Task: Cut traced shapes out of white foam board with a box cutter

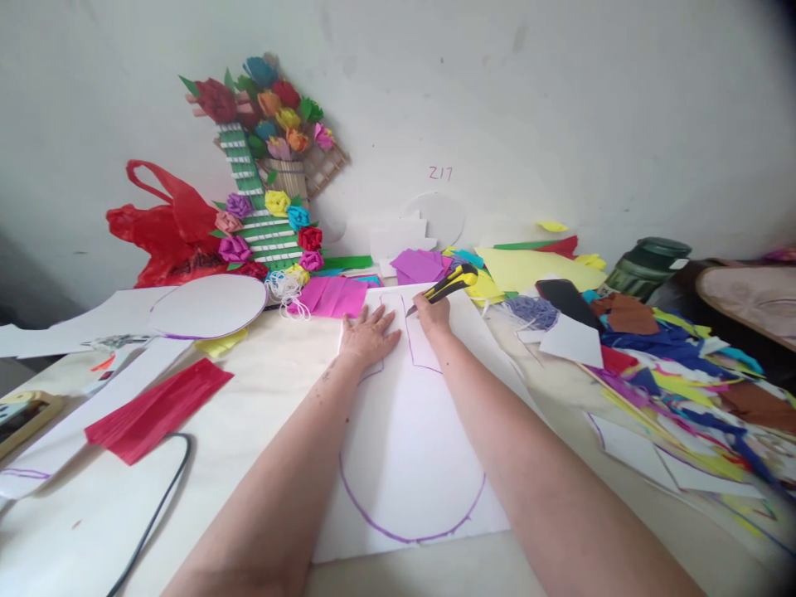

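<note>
A large white foam sheet (414, 456) lies in front of me, marked with a purple outline of a round body and a narrow neck. My right hand (434, 315) grips a yellow and black utility knife (452, 283), its tip down at the right line of the neck. On the left side of the neck, my left hand (371, 336) presses flat on the sheet with its fingers spread. Pink crepe paper (329, 296) lies just beyond my left hand.
At left are a white cut-out shape (208, 307), red crepe paper (160, 410) and a black cable (162, 497). A paper-flower decoration (267, 182) leans on the wall beside a red plastic bag (171, 228). Colourful scraps (677, 365) and a phone (567, 302) lie at right.
</note>
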### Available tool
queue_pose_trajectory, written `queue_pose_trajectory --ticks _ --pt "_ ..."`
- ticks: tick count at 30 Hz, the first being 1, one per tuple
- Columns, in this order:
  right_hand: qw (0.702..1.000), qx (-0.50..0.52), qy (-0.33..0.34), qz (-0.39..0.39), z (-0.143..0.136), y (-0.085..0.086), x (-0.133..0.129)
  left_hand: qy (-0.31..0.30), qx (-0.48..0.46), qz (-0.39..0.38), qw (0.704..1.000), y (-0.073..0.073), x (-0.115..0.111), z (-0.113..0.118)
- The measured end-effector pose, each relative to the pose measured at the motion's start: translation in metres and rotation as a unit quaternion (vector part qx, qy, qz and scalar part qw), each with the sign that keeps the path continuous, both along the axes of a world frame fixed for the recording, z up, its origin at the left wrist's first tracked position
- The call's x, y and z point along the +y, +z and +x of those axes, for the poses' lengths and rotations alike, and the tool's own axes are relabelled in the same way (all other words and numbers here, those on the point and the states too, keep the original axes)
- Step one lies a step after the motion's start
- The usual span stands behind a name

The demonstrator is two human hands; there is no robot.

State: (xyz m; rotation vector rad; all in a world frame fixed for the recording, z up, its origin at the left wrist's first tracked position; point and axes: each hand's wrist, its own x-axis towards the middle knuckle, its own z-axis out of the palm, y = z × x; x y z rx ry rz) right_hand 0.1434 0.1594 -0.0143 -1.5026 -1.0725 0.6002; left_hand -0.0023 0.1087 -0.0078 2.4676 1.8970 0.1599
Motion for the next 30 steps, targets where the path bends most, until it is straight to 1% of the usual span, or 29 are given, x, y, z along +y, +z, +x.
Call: queue_pose_trajectory --ticks 4,7,12,17,30 --pt "1.000 0.012 0.002 0.009 0.001 -0.005 0.004 0.003 0.005 -0.005 1.000 0.000 0.000 0.000" --pt "1.000 0.013 0.002 0.003 0.001 -0.006 0.004 0.005 0.007 -0.005 1.000 0.001 0.000 0.000" --pt "1.000 -0.014 0.010 -0.003 -0.001 0.003 -0.004 0.003 0.006 -0.012 1.000 0.002 0.001 0.000" --pt "0.998 -0.047 0.006 -0.034 -0.001 0.012 -0.012 0.004 0.005 -0.015 1.000 0.003 0.000 0.000" --pt "0.993 -0.100 -0.009 -0.062 -0.002 0.012 -0.012 0.002 0.010 -0.010 1.000 0.002 -0.001 0.000"
